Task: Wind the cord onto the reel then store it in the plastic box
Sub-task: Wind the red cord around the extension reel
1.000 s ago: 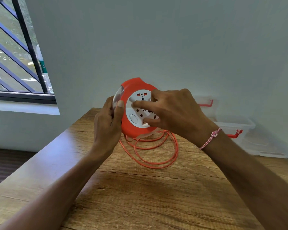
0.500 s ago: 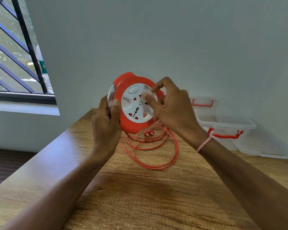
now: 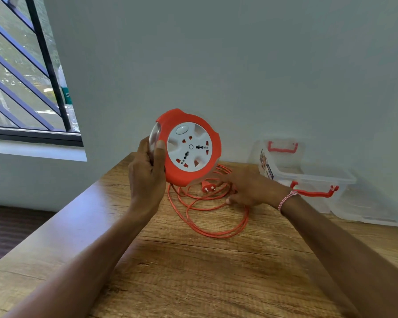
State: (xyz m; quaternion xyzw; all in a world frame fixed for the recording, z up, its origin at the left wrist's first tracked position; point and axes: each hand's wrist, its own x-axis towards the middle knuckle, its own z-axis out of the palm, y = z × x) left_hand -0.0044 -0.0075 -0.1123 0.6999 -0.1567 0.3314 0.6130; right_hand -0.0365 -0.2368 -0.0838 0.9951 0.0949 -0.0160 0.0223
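A wooden tabletop runs up to a pale wall, with a barred window off to the left. At the back right, against the wall, stands the clear plastic box with red handles, and a flat clear plastic piece lies just to its right. Between the box and the reel the orange cord lies in loose loops on the wood, its plug resting among them below the reel. The right forearm, with a red-and-white bracelet at the wrist, crosses in front of the box's near handle. The left hand has its grip clenched on the left rim of the orange-and-white reel, holding it upright above the tabletop with the socket face toward the camera. The right hand lies low over the loops, its grip released, fingers stretched toward the plug; whether they touch the cord I cannot tell.
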